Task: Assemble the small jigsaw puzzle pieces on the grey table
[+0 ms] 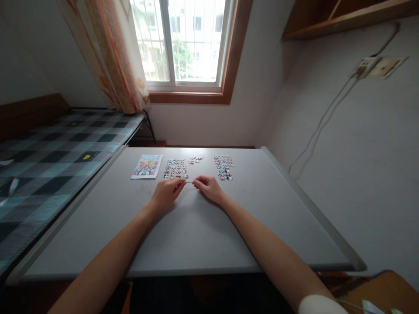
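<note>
My left hand (pixel 168 190) and my right hand (pixel 209 187) meet near the middle of the table, fingertips pinched. Between them is a thin, small jigsaw piece (pixel 189 182), seen almost edge-on; whether it is one piece or two joined is too small to tell. Just beyond my left hand lie loose jigsaw pieces in rough rows (pixel 175 168). A smaller scatter of pieces (pixel 195 160) sits farther back, and another group of pieces (pixel 224 166) is to the right, past my right hand. A colourful picture sheet (pixel 147 166) lies flat on the left.
The grey-white table (pixel 190 235) has raised edging along its right side. A bed with a checked cover (pixel 81 135) stands close on the left. Behind are a curtain (pixel 114 56) and a window (pixel 193 43). Cables hang from a wall socket (pixel 376 67) at right.
</note>
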`<act>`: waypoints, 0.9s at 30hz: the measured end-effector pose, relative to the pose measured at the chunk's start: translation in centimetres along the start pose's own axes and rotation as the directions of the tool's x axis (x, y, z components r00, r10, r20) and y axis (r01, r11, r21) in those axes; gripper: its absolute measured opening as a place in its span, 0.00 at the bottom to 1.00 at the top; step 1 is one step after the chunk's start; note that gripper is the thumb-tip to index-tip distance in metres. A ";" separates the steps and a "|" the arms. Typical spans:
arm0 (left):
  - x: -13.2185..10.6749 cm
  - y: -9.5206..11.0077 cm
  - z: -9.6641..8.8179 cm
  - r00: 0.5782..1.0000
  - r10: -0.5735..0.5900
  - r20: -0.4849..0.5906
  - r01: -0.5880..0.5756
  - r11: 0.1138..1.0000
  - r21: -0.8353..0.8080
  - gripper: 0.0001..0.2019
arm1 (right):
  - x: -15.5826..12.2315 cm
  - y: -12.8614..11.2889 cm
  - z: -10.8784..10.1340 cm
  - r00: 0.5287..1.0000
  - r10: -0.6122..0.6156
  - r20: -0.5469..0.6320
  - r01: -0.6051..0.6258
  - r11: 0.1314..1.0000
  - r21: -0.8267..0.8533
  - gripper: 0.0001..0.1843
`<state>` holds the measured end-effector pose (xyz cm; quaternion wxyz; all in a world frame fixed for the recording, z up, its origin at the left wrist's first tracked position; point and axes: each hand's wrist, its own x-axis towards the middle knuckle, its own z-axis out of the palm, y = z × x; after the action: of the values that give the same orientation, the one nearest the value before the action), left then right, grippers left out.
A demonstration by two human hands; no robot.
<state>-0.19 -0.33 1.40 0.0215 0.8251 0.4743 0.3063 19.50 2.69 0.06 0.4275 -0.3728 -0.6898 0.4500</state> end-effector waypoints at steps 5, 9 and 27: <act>0.0 0.0 0.0 1.000 0.002 -0.002 -0.002 1.000 0.000 0.13 | 0.0 -0.1 -0.1 1.000 -0.003 0.005 0.003 1.000 -0.005 0.15; 0.0 0.1 -0.1 1.000 0.006 -0.002 -0.006 1.000 -0.003 0.13 | 0.0 -0.1 -0.1 1.000 0.004 -0.003 -0.004 1.000 0.002 0.14; 0.0 0.2 -0.3 1.000 -0.011 0.012 0.011 1.000 -0.015 0.14 | 0.1 0.3 -0.1 1.000 -0.020 -0.001 0.020 1.000 0.005 0.13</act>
<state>-0.20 -0.49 1.75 0.0322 0.8242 0.4762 0.3049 19.60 2.91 -0.22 0.4331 -0.3652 -0.6922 0.4472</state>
